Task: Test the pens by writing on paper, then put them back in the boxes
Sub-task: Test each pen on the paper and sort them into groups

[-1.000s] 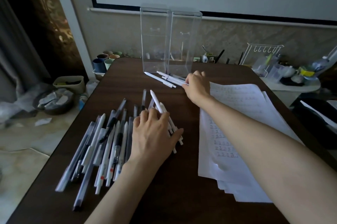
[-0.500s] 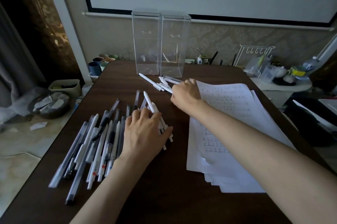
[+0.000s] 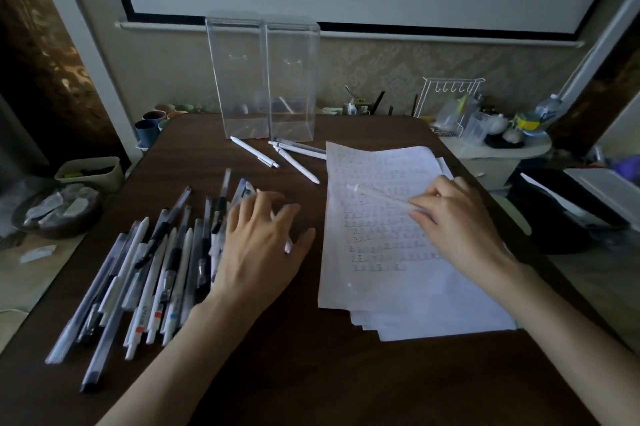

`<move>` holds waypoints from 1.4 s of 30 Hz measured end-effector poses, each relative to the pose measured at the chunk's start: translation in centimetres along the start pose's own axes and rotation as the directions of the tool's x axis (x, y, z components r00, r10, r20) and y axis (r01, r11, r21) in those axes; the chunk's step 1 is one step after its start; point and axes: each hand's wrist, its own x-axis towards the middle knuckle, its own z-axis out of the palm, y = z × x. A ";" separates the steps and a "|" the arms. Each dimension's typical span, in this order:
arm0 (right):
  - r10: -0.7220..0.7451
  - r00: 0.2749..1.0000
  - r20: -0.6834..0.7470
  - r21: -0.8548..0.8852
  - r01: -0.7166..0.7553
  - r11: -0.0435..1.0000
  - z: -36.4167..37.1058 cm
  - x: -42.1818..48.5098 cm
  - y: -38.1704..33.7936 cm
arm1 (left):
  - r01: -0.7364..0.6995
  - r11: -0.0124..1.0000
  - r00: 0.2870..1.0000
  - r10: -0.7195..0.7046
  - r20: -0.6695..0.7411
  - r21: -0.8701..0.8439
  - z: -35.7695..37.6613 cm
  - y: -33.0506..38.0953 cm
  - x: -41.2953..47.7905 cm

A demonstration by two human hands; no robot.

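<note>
On the counter (image 3: 311, 373) the paper (image 3: 408, 290), a loose stack of sheets, carries rows of small written marks over its far and middle part, with the near part bare. Judging by that, testing is well under way.

Left of the paper lies the pile (image 3: 149, 269), a large fan of pens, dark, clear and white. The left hand (image 3: 263, 245) rests on the edge of the pile nearest the paper, its fingers spread and only lightly bent, gripping nothing that I can make out. If these are the untested ones, most of the work is left.

Over the middle of the paper the right hand (image 3: 457, 217) pinches a pale pen (image 3: 377, 195) by one end, the other end pointing left across the sheet. It looks like the one now being tested.

Just past the paper's far left corner lie a few white pens (image 3: 298, 162), loose and not boxed.

Beyond them, farther from the paper, the two clear boxes (image 3: 239, 86) stand upright, touching side by side. They look empty. Faint shapes show through the walls, and I cannot tell whether those are inside or behind. So the putting back seems hardly begun.
</note>
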 end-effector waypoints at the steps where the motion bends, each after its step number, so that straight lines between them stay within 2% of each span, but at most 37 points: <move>1: 0.027 1.000 0.011 -0.046 -0.026 0.999 -0.2 -1.0 1.0 | -0.083 0.995 0.997 0.083 -0.003 -0.061 0.0 0.7 -0.2; 3: 0.058 0.996 0.073 -0.117 -0.049 0.992 -0.5 -2.3 2.2 | -0.276 0.939 0.956 0.290 0.038 -0.206 -0.1 2.3 -0.7; 6: 0.056 0.980 0.189 -0.085 -0.041 0.996 -0.3 -3.2 2.6 | -0.465 0.797 0.798 0.566 0.208 -0.385 0.2 4.0 -1.6; 8: 0.016 0.977 0.212 0.049 -0.027 0.998 0.2 -3.0 2.1 | -0.488 0.758 0.701 0.636 0.323 -0.432 0.9 4.2 -2.0; 10: 0.001 0.978 0.210 0.163 -0.036 0.986 0.9 -2.4 1.3 | -0.494 0.759 0.671 0.643 0.369 -0.425 1.4 4.2 -2.3; 12: 0.008 0.983 0.183 0.206 -0.046 0.977 1.5 -2.1 0.7 | -0.497 0.759 0.672 0.644 0.366 -0.421 1.6 4.2 -2.3; 17: -0.068 0.998 0.016 0.186 0.064 0.981 1.8 -2.9 0.8 | -0.514 0.762 0.659 0.645 0.387 -0.394 1.6 4.3 -2.4; 21: -0.034 0.997 -0.068 0.048 0.038 0.998 1.8 -3.2 1.1 | -0.512 0.763 0.659 0.644 0.389 -0.395 1.6 4.3 -2.4; 26: -0.101 0.965 -0.244 -0.017 0.100 0.995 1.7 -3.1 0.3 | -0.520 0.765 0.668 0.642 0.376 -0.381 1.7 4.2 -2.5; 30: -0.133 0.938 -0.319 0.041 0.153 0.987 1.7 -3.1 0.5 | -0.512 0.767 0.666 0.639 0.385 -0.388 1.7 4.3 -2.5; 34: -0.159 0.930 -0.332 0.162 0.223 0.961 1.2 -3.0 0.7 | -0.501 0.770 0.669 0.634 0.386 -0.395 1.5 4.3 -2.4; 36: -0.127 0.920 -0.371 0.282 0.242 0.928 0.9 -3.2 0.6 | -0.497 0.770 0.667 0.634 0.392 -0.400 1.5 4.3 -2.4; 39: -0.016 0.859 -0.512 0.374 0.239 0.896 0.3 -3.7 0.6 | -0.497 0.772 0.667 0.632 0.395 -0.397 1.5 4.3 -2.4; 42: 0.045 0.861 -0.506 0.552 0.283 0.784 -0.4 -4.0 0.7 | -0.495 0.773 0.670 0.631 0.391 -0.397 1.5 4.3 -2.4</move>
